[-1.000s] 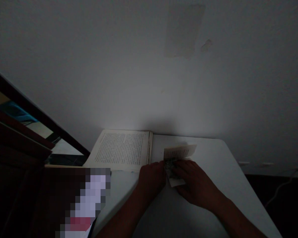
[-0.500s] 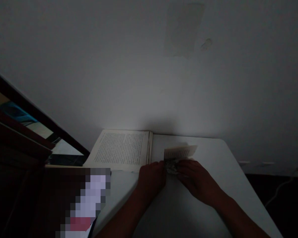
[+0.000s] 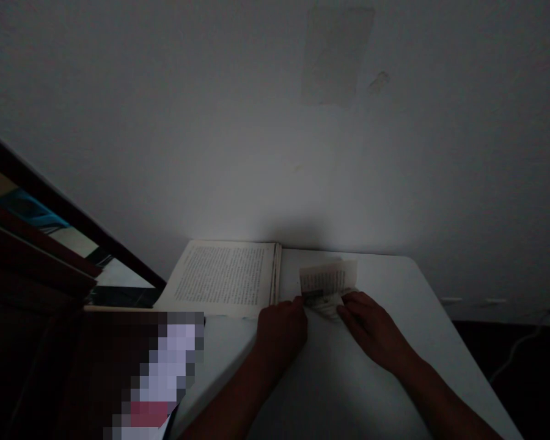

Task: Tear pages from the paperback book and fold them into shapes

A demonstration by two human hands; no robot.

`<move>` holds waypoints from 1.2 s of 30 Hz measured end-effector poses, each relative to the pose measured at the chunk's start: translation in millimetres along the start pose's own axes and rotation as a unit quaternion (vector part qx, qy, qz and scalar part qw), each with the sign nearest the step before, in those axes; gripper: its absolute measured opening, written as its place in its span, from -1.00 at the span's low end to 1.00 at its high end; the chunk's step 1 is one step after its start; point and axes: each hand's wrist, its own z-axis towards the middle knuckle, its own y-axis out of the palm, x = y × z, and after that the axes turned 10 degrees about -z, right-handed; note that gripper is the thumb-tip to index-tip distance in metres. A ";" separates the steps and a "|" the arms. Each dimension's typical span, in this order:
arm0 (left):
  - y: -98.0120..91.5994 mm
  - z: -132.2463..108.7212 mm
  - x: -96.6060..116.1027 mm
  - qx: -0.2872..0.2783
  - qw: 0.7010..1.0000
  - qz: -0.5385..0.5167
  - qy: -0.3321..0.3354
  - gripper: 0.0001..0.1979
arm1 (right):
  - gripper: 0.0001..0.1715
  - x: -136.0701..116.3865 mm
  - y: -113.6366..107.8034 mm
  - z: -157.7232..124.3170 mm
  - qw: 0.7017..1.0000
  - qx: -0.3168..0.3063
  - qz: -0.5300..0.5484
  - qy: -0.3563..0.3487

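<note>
While your left hand [image 3: 282,327] is curled almost into a fist, its thumb and forefinger pinch the left end of a folded printed page [image 3: 327,278]. Your right hand [image 3: 371,330] is half closed on the opposite side, and it has the right edge of this same page between the thumb and the fingers. So the page is located between your two hands, above the far half of the white desk [image 3: 339,385]. Its back part stands up and shows lines of print, while the nearer part is bent and slopes toward you; the exact form of the folds is too dark to tell.

Just beyond your left hand, to the left, a book [image 3: 222,272] lies flat on the desk with a page full of print facing up, and the layered edges of its sheets are visible on the right side. Nearer to you, at the left side of the desk, one object [image 3: 160,366] is covered by big blurred squares, so you cannot read what it is. Farther left, a dark diagonal bar [image 3: 73,205] runs down toward the book. Behind the desk rises a pale wall [image 3: 187,122], which bears a rectangular greyish patch [image 3: 337,55]. At the far right, a thin white cable [image 3: 513,351] hangs before a dark area.
</note>
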 end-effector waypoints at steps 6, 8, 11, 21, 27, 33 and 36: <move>2.9 0.5 0.1 -0.001 1.000 0.001 -0.001 -0.72 | -0.59 -0.4 2.5 2.1 0.999 -0.008 0.009 0.034; 4.2 0.7 0.1 0.001 1.000 -0.009 0.003 -0.73 | -0.58 -0.2 3.7 2.6 0.999 -0.006 0.008 0.038; 5.4 -1.2 2.5 0.020 0.999 -0.031 0.024 -0.74 | -0.58 0.1 5.2 2.9 0.999 -0.008 0.007 0.040; 32.6 -22.6 30.0 0.110 0.977 -0.027 0.181 -0.59 | -0.61 1.3 5.1 3.8 0.999 -0.006 -0.041 0.035; 39.0 -26.9 31.0 0.099 0.980 -0.037 0.169 -0.53 | -0.59 4.6 6.7 5.0 0.996 -0.010 -0.076 0.045; 39.6 -25.9 30.4 0.086 0.981 -0.041 0.169 -0.52 | -0.60 4.2 7.5 4.9 0.991 -0.012 -0.116 0.065; 41.0 -26.2 30.7 0.087 0.981 -0.042 0.166 -0.50 | -0.60 2.6 5.5 4.9 0.987 -0.022 -0.146 0.070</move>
